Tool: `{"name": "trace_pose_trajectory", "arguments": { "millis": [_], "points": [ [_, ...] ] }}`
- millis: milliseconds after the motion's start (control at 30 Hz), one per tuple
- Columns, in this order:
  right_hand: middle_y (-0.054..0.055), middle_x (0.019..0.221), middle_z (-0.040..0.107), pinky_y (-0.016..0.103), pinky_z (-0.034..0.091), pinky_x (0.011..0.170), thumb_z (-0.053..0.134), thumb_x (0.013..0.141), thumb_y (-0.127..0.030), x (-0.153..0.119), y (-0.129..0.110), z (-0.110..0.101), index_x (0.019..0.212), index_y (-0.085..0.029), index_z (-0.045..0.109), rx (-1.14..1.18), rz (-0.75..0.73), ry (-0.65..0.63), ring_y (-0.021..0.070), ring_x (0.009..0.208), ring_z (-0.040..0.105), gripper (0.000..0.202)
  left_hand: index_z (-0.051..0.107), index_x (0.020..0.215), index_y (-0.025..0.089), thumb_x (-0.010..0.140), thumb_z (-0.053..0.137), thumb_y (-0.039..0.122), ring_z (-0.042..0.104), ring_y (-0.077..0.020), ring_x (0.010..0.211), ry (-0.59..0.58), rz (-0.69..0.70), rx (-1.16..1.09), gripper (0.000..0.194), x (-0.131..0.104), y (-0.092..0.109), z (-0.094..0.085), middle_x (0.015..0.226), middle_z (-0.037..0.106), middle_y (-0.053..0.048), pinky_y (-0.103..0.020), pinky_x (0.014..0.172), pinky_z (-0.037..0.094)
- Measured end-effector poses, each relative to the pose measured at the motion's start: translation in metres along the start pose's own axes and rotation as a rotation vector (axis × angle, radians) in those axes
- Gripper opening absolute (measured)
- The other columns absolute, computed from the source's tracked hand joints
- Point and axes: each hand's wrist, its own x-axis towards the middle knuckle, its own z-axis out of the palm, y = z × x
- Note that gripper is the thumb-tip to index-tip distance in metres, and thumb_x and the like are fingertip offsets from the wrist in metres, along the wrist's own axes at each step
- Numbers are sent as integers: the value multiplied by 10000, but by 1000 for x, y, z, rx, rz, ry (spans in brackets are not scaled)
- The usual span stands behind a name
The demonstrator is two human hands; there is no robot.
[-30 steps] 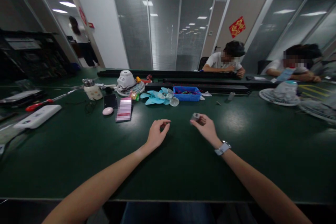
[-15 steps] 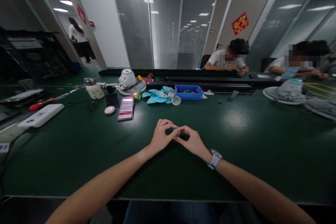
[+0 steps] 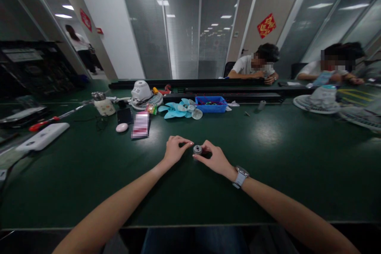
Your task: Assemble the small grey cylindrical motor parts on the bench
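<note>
the small metal part [image 3: 197, 150] is round and stubby, grey with a dull shine; its flat top faces up, showing dark holes, one of them near the middle; it is in front of you, between your two hands, low over the middle of the table [image 3: 190, 202]; whether its base touches the surface you cannot tell.

your right hand [image 3: 216, 159] grips it from the right side, thumb on the near side and fingers curled round the far side; the palm faces left, and the wrist wears a watch [image 3: 241, 176] with a pale strap; your left hand [image 3: 175, 151] is just beside the part on the left, its thumb and forefinger closed to a pinch, the knuckles bent and the wrist low; both forearms slant inward from the near edge.

beyond your hands lie light blue fan blades [image 3: 175, 110], with a blue tray [image 3: 210, 108] of small bits just to their right; to their left are a phone [image 3: 141, 125], a pink oval thing [image 3: 122, 127] and a pale jar [image 3: 104, 107]; a white fan part [image 3: 141, 90] sits behind the phone; farther right stands a small cylinder [image 3: 262, 105]; two people sit across the table.
</note>
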Motion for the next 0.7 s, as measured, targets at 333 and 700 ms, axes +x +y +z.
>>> {"name": "trace_pose_trajectory", "arguments": {
  "millis": [333, 700],
  "points": [
    [21, 1047, 710, 349, 561, 835, 694, 810, -416, -1, -1, -1, 1133, -256, 623, -23, -37, -13, 190, 939, 684, 368, 794, 896, 344, 812, 691, 424, 523, -241, 829, -68, -27, 106, 155, -2, -6, 3, 766, 660, -54, -364, 779, 412],
    [111, 985, 739, 362, 563, 774, 660, 786, -491, 15, 105, -142, 1108, -179, 633, -473, 200, 666, 232, 844, 711, 449, 744, 1015, 231, 939, 510, 356, 581, -217, 860, 75, -88, -15, 276, 1, -9, 2, 908, 721, -46, -346, 792, 434]
  ]
}}
